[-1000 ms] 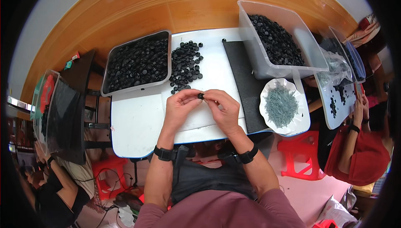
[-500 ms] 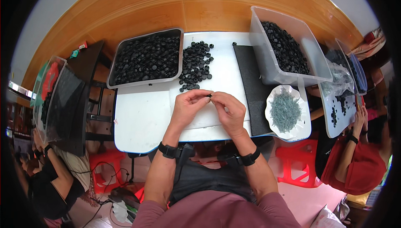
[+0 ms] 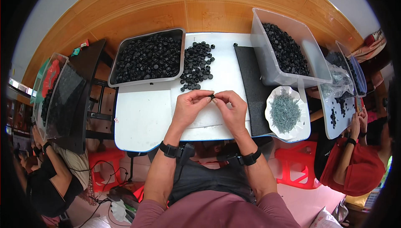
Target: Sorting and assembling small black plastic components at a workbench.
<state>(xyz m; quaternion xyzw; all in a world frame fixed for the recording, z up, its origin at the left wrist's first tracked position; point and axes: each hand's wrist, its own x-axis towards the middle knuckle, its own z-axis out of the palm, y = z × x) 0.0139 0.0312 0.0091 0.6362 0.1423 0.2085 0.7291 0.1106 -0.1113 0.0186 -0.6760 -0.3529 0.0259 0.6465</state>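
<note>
Over the near middle of the white table (image 3: 144, 119), my left hand (image 3: 189, 108) and my right hand (image 3: 232, 110) meet fingertip to fingertip. Both pinch one small black round part (image 3: 212, 96), mostly covered by the fingers. Just beyond them lies a loose pile of black round knobs (image 3: 196, 67). A metal tray (image 3: 146, 82) heaped with the same knobs stands at the far left. To the right, a white scalloped dish (image 3: 270, 121) holds many thin grey-green pieces (image 3: 285, 113), too small to name.
A translucent bin (image 3: 273, 78) with black parts stands at the back right, beside a black mat (image 3: 255, 103). A wooden panel (image 3: 225, 9) borders the far edge. Co-workers sit at both sides, one in a red top (image 3: 351, 167). Red stools (image 3: 294, 165) flank the table.
My right thumb and fingers have shifted slightly around the small black part, which shows a little more between the fingertips. The view has moved slightly.
</note>
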